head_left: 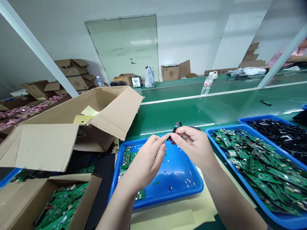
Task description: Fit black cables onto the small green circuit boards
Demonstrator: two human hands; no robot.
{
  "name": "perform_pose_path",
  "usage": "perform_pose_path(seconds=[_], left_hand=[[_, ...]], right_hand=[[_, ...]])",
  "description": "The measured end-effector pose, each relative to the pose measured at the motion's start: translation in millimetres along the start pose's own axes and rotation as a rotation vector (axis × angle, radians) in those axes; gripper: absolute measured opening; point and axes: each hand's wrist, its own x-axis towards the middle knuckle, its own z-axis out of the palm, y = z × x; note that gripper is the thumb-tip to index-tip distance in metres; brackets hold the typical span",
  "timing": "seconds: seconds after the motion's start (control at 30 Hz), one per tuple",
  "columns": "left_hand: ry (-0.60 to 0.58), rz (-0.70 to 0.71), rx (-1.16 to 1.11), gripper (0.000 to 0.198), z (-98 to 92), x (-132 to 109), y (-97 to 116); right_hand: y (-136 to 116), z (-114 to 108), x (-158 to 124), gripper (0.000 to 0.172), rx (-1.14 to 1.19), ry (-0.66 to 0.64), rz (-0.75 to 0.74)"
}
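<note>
Above the blue tray (172,188), both hands meet fingertip to fingertip. My left hand (150,156) is closed, pinching a thin flat piece that shows almost edge-on; its kind is not clear. Between the fingers of my right hand (195,147), also closed, is a curved black strip (177,125) that loops upward. The strip and the thin piece come together at the fingertips, which hide where they meet. Green circuit boards (126,158) lie along the tray's left side, partly behind my left hand. Small white parts (188,182) are scattered on the tray floor.
To the right, a blue tray (211,132) holds piled circuit boards; another (243,119) holds black parts. A cardboard box (96,188) with boards stands at lower left, a large open carton (120,115) behind it. A water bottle (207,84) stands farther back. Someone's pink sleeve (275,59) shows at far right.
</note>
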Motion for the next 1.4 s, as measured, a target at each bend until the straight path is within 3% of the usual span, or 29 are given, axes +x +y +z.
perform_pose_path(seconds=[0.1, 0.37, 0.5, 0.63, 0.73, 0.9, 1.1, 1.3, 1.4], left_hand=[[-0.023, -0.002, -0.055, 0.038, -1.5, -0.2, -4.7], [0.117, 0.026, -0.067, 0.032, -4.0, 0.7, -7.8], [0.071, 0.034, -0.102, 0.028, -6.3, -0.7, -7.2], [0.087, -0.038, -0.254, 0.029, -4.9, -1.1, -4.6], [0.056, -0.127, -0.489, 0.035, -3.4, -1.3, -1.0], [-0.003, -0.211, -0.771, 0.044, -1.5, -2.7, -0.2], [-0.024, -0.224, -0.825, 0.047, 0.0, -4.5, -4.9], [-0.032, -0.168, -0.901, 0.046, 4.4, -3.7, -5.8], [-0.006, -0.162, -0.895, 0.044, 6.1, -3.4, -4.9]], right_hand=[[-1.6, -1.5, 0.7, 0.014, 0.031, -0.034, -0.023], [-4.7, -4.5, -2.4, 0.009, 0.067, -0.051, -0.141], [-6.1, -2.7, -4.1, 0.007, 0.071, -0.034, -0.124], [-5.6, -3.3, -3.6, 0.003, 0.110, -0.064, -0.051], [-5.2, -5.7, -3.6, 0.016, 0.109, -0.092, -0.042], [-6.9, -6.4, -4.5, 0.024, 0.036, -0.166, -0.190], [-8.2, -3.0, -3.7, 0.008, -0.172, -0.052, -0.415], [-6.6, 2.4, -2.2, 0.012, -0.273, 0.031, -0.587], [-5.5, 3.8, -1.8, 0.012, -0.264, 0.041, -0.602]])
